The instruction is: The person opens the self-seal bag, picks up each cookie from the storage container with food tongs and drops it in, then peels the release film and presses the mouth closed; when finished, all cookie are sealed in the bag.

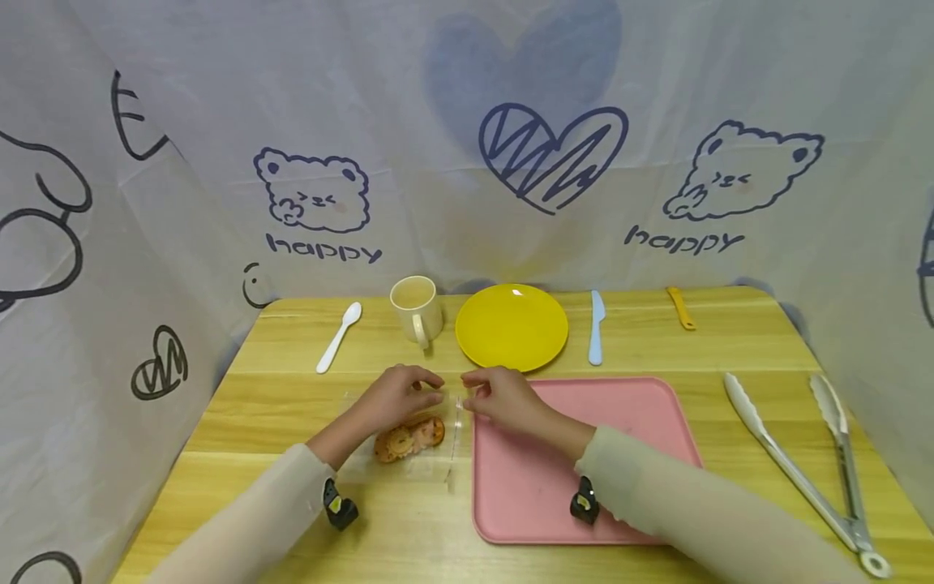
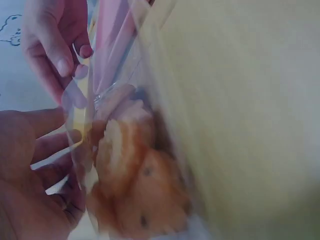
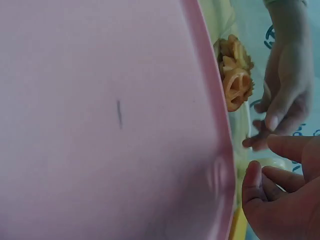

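A clear plastic bag [image 1: 430, 466] lies left of the pink tray [image 1: 584, 519], with several brown baked pieces like cookies [image 2: 145, 195] inside it. My left hand [image 1: 397, 399] is above the bag, thumb and fingers apart; in the left wrist view its fingertips are at the film's edge. Facing it, my right hand [image 1: 507, 397] hovers over the tray's left edge, near the bag's right end. A gap shows between its thumb and fingers [image 3: 255, 175]. Whether either hand touches the film is hard to tell.
Along the back stand a white spoon [image 1: 339, 337], a cream mug [image 1: 419, 312], a yellow plate [image 1: 511, 328], a light blue knife [image 1: 596, 328] and a small orange-yellow utensil [image 1: 681, 308]. Metal tongs [image 1: 795, 478] lie spread at right. A printed cloth surrounds the table.
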`<move>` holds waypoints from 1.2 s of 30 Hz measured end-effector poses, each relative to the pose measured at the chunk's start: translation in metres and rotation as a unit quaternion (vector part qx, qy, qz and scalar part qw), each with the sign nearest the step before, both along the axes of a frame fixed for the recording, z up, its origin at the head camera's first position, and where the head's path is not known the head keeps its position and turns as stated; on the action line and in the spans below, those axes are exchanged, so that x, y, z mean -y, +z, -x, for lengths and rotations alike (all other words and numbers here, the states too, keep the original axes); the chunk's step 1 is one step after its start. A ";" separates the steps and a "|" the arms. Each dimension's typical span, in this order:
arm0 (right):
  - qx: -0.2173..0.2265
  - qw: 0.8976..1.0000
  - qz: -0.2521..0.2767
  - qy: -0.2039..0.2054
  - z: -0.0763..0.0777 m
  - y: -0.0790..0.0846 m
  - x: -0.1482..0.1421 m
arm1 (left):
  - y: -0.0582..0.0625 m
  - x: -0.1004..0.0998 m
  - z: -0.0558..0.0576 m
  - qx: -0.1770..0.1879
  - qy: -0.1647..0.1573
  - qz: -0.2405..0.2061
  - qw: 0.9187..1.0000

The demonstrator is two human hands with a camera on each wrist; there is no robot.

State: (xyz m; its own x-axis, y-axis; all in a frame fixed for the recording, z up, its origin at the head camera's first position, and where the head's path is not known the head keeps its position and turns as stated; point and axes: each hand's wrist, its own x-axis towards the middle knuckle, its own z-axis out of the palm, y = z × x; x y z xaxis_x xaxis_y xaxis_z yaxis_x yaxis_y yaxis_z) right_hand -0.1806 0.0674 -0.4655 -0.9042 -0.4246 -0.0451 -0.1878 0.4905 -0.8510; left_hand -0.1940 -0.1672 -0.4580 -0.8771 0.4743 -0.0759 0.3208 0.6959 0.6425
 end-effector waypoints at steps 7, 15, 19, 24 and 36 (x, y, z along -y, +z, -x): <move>-0.011 1.000 -0.024 -0.009 0.004 -0.010 0.009 | -0.006 -0.017 0.015 0.026 -0.038 0.019 0.999; -0.037 0.998 -0.002 -0.053 -0.001 -0.015 0.015 | -0.015 -0.018 0.016 0.040 -0.019 -0.010 0.999; -0.053 0.996 0.018 -0.064 -0.002 -0.016 0.017 | -0.016 -0.017 0.015 0.055 -0.009 -0.040 0.998; -0.073 0.995 0.026 -0.058 -0.002 -0.017 0.021 | -0.018 -0.016 0.014 0.074 -0.009 -0.075 0.994; -0.058 0.995 -0.001 -0.080 0.001 -0.019 0.028 | -0.022 -0.011 0.016 0.149 -0.005 -0.184 0.972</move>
State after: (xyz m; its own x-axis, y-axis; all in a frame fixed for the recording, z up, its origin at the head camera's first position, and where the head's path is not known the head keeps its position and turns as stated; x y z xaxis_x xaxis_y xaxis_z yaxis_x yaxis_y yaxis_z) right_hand -0.1820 0.0397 -0.4848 -0.9592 -0.2756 0.0630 -0.2049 0.5240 -0.8267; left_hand -0.2104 -0.1559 -0.4803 -0.8373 0.5260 -0.1492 0.0885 0.3996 0.9124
